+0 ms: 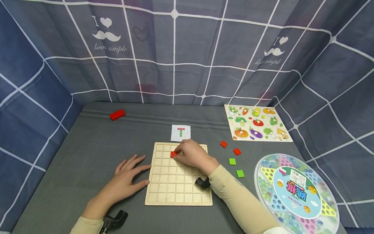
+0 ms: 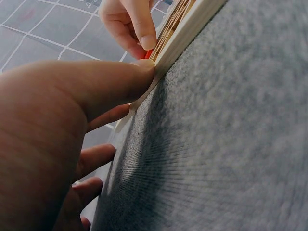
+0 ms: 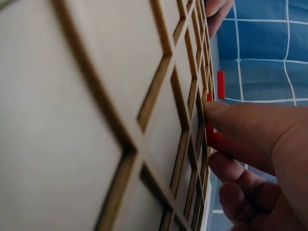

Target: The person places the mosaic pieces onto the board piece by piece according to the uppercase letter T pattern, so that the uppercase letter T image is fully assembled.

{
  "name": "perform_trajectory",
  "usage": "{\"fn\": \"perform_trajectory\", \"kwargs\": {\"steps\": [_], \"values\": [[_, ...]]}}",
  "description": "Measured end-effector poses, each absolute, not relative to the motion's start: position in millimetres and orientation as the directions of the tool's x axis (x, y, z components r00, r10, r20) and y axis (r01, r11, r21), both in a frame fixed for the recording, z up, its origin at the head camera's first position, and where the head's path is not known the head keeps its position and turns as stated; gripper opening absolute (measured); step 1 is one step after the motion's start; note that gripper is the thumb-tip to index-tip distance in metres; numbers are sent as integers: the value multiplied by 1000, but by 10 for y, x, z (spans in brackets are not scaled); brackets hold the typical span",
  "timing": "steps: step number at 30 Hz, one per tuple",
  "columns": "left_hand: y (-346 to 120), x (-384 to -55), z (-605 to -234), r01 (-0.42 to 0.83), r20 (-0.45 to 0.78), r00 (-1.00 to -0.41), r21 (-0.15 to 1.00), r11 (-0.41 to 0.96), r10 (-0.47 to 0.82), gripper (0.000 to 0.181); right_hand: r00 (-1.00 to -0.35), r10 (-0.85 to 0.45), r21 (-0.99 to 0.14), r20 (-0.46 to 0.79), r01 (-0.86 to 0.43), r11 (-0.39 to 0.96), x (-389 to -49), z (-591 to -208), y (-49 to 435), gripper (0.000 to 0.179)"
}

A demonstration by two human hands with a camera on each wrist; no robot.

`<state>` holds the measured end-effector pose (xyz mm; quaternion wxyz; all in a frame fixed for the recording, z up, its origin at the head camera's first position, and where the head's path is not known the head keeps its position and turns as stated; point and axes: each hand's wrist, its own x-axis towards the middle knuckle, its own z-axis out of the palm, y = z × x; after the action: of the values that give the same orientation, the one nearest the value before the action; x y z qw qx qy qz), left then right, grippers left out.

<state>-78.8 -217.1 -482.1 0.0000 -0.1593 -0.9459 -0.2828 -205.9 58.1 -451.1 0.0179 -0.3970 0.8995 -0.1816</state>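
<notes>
A pale wooden board (image 1: 172, 188) with a grid of square recesses lies on the grey cloth. Near its top edge, my right hand (image 1: 193, 156) pinches a red square tile (image 1: 173, 154) between thumb and fingers, right at the grid. The right wrist view has the red tile (image 3: 210, 120) standing on edge against the grid bars. My left hand (image 1: 127, 178) is spread out, its thumb and index fingertips touching the board's left edge. In the left wrist view, the thumb (image 2: 115, 82) presses that edge. A pattern card (image 1: 175, 135) showing a red and green T lies just behind the board.
Two red tiles (image 1: 223, 144) and two green tiles (image 1: 232, 161) lie right of the board. A vegetable puzzle board (image 1: 248, 126) rests at the back right, with a round game box (image 1: 263, 191) in front. A red block (image 1: 117, 114) lies at the far left.
</notes>
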Motion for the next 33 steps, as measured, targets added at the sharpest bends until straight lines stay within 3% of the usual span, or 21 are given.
{"fn": "perform_trajectory", "kwargs": {"steps": [10,23,33], "values": [[-2184,-791,-4840,322,111,-943,532,783,312,52,-651,-746,-345,143,-739,578,-2058,-4516,585,20],[-2177,-803,-4850,320,112,-945,531,785,309,53,-807,-571,-488,147,-562,668,-2087,-4353,1051,28],[-2161,-794,-4827,318,109,-944,547,775,310,54,-886,-442,-507,143,-449,736,-2096,-4379,1614,30]]}}
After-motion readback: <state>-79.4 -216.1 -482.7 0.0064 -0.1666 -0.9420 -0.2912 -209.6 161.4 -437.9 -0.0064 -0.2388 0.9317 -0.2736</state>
